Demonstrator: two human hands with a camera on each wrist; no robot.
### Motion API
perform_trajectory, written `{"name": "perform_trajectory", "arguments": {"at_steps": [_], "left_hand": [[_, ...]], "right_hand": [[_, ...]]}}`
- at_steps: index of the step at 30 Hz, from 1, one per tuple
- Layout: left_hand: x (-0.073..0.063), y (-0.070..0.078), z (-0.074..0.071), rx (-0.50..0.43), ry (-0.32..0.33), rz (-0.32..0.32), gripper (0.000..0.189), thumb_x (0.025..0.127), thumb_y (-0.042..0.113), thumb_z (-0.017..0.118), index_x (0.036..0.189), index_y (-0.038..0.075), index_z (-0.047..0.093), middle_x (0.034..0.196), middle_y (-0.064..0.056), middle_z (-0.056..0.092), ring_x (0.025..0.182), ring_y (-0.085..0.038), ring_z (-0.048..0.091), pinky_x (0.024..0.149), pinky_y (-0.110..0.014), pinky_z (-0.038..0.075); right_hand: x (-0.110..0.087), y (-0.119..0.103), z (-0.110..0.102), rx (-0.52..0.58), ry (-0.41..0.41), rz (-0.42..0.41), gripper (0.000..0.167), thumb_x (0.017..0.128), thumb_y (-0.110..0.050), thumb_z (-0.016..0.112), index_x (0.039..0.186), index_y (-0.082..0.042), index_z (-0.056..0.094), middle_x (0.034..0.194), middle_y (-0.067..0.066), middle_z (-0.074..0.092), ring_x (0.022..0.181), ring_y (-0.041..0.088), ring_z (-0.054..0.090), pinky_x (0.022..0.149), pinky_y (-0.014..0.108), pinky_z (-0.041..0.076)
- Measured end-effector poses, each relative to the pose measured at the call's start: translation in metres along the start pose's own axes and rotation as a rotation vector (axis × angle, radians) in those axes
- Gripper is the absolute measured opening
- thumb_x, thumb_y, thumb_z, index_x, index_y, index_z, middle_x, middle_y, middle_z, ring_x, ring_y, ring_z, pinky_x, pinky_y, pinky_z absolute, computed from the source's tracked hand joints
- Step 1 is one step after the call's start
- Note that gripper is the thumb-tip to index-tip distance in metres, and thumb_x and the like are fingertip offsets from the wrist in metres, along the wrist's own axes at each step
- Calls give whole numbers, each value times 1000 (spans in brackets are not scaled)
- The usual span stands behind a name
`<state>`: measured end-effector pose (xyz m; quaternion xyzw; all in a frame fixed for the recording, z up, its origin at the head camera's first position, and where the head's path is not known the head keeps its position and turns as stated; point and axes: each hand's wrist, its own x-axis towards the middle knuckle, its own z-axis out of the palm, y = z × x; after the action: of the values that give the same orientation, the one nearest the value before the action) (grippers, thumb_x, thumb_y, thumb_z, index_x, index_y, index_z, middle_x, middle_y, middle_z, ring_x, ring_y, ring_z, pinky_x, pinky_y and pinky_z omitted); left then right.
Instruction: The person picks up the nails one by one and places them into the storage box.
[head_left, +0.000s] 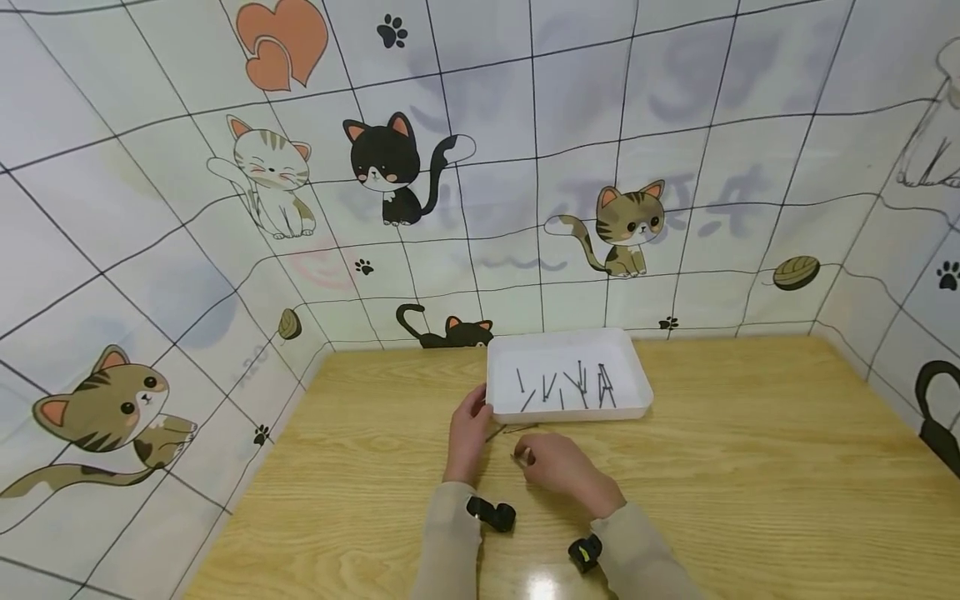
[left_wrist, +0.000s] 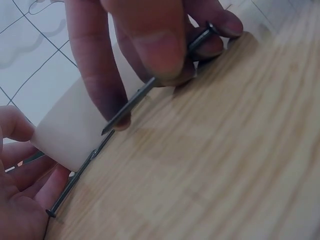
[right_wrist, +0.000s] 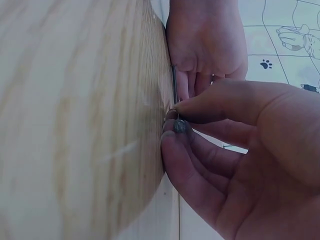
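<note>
My right hand (head_left: 558, 462) pinches an iron nail (left_wrist: 135, 102) between thumb and fingers, low over the table in front of the tray. The nail slants, its head at one end and its point sticking out past the fingertips. My left hand (head_left: 468, 433) holds the near left corner of a white plastic tray (head_left: 570, 415), thumb and fingers bent around its wall. Loose nails lie on the wood between my hands and along the tray's front; one nail (left_wrist: 75, 180) shows close to my left hand. Inside the tray, several dark nails (head_left: 581, 383) lie scattered at different angles.
The light wood table (head_left: 750, 467) runs to a back wall (head_left: 510, 250) covered in cat drawings and a grid pattern. The tray stands near that wall. Each wrist carries a small black camera (head_left: 585, 552) over a beige sleeve (head_left: 641, 550).
</note>
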<state>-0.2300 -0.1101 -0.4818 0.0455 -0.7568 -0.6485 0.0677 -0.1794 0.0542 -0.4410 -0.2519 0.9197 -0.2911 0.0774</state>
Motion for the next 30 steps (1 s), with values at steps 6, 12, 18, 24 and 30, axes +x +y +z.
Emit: {"name": "perform_trajectory", "arguments": {"at_steps": [6, 12, 18, 24, 30], "left_hand": [[0, -1, 0, -8, 4, 1, 41, 89, 16, 47, 131, 15, 47, 125, -2, 52, 113, -17, 47, 94, -38, 34], [-1, -3, 0, 0, 6, 0, 41, 89, 17, 46, 130, 16, 48, 124, -3, 53, 112, -17, 47, 93, -39, 35], [0, -2, 1, 3, 9, -1, 41, 89, 18, 46, 130, 17, 48, 125, -2, 52, 112, -16, 46, 94, -39, 34], [1, -3, 1, -1, 11, 17, 40, 89, 17, 46, 130, 16, 48, 124, -2, 52, 111, -16, 47, 93, -40, 35], [1, -3, 1, 5, 11, 21, 40, 89, 16, 47, 130, 16, 49, 124, -2, 52, 111, -16, 47, 93, -39, 36]], "right_hand": [[1, 3, 0, 6, -5, 8, 33, 74, -3, 56, 107, -9, 61, 85, 0, 60, 71, 14, 52, 60, 32, 41], [-1, 2, -3, 38, -17, -3, 33, 76, -2, 56, 108, -8, 60, 79, 0, 58, 63, 12, 47, 57, 31, 38], [-1, 5, -7, 86, -36, -7, 37, 76, 0, 54, 112, -6, 58, 77, 1, 56, 62, 13, 47, 57, 32, 39], [2, 11, -10, 114, -29, -27, 39, 78, 0, 52, 117, -7, 55, 77, -1, 56, 61, 12, 47, 56, 30, 39], [4, 13, -16, 259, -4, 12, 40, 81, -2, 51, 120, -7, 52, 80, 2, 56, 59, 14, 51, 50, 30, 42]]}}
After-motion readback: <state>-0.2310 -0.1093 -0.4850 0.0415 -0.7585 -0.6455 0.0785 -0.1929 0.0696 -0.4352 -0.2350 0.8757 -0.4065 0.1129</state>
